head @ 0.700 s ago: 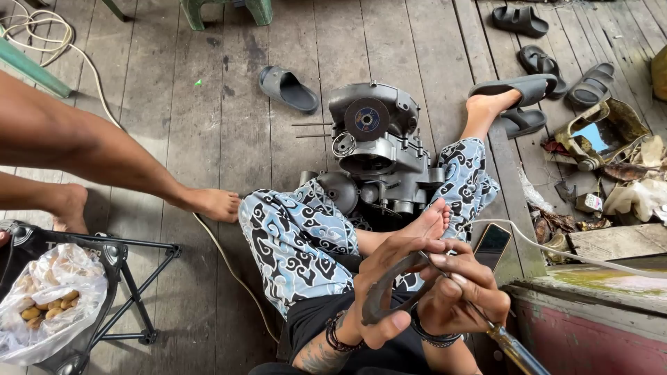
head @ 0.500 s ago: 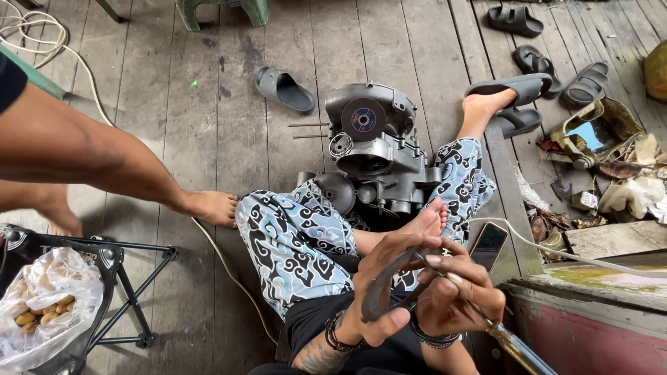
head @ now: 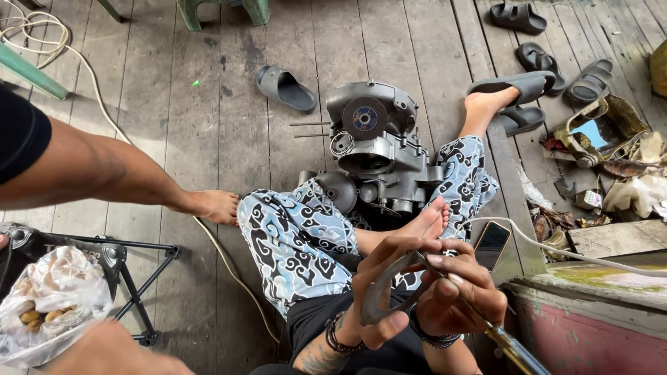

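Nearby, another person's bare arm (head: 104, 173) has swung lower across the planks. Left hand (head: 385, 292) fingers clamp a curved grey metal piece (head: 379, 295). Right hand (head: 462, 295) grips, apparently, a yellow-handled screwdriver (head: 511, 342).

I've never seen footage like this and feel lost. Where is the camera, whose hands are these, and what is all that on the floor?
The camera sits on a person's head, looking down at their lap and patterned trousers. Their left hand holds a curved grey metal part; the right hand works a screwdriver against it. On the plank floor stands a grey engine, with sandals and a phone around. The leg at left belongs to someone else.
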